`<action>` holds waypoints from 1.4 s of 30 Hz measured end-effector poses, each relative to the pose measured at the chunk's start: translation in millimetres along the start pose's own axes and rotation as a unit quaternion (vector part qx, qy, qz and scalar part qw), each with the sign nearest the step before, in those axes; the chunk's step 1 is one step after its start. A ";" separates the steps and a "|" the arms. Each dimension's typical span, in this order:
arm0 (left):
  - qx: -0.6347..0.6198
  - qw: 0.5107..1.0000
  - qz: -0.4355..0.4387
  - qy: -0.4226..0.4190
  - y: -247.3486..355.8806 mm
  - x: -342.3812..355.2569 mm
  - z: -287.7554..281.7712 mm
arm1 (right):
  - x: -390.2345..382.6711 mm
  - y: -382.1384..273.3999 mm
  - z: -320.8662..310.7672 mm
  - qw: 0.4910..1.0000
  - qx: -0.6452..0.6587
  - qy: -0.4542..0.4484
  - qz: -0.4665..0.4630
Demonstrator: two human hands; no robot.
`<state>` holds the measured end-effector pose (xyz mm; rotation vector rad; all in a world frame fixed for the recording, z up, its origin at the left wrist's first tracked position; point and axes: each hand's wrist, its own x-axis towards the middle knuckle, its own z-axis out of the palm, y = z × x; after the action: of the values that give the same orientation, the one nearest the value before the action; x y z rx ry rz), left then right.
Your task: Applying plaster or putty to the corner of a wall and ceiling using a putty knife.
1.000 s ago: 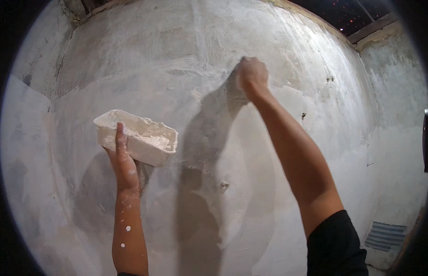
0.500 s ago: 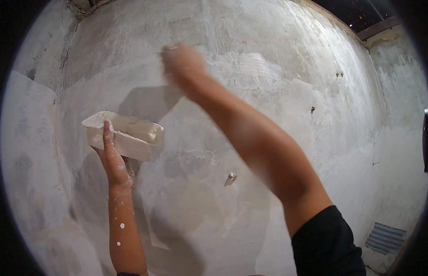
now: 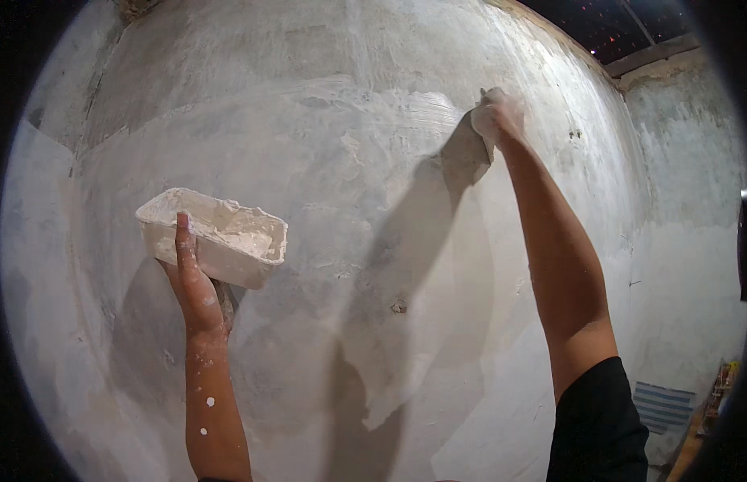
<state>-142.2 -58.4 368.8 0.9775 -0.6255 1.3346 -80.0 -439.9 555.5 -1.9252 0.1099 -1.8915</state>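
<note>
My left hand point(image 3: 193, 281) supports a white rectangular tub point(image 3: 209, 255) from below, with the thumb over its near rim. Thick off-white putty point(image 3: 229, 223) coats the tub's inside and edges. My right hand point(image 3: 500, 119) is raised to the upper right, closed and slightly blurred, against the grey wall point(image 3: 309, 321). A flat putty scraper point(image 3: 478, 145) shows below its fingers; the blade blends partly into the shadow, and the handle is hidden in the fist. To the left of this hand lies a bright, streaky patch of fresh putty point(image 3: 431, 106).
Bare, darker plaster runs along the wall's top above a paler coated area. A small knob-like lump point(image 3: 399, 306) sticks out mid-wall. At lower right are a blue-striped cloth point(image 3: 664, 408) and some shelf-like clutter point(image 3: 720, 390). A dark roof opening point(image 3: 614, 28) shows at upper right.
My right hand has swept from the upper middle of the wall to the right. The tub in my left hand has tipped slightly toward me, showing more putty. The view has shifted slightly right.
</note>
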 end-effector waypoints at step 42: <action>-0.082 0.991 -0.083 0.064 3.8 -12.0 0.8 | -42.9 -38.1 40.1 0.951 0.179 0.015 -0.253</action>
<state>-147.8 -65.3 359.8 0.7858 -0.5341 1.1690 -53.2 -380.4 530.3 -1.7782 -0.7354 -2.0658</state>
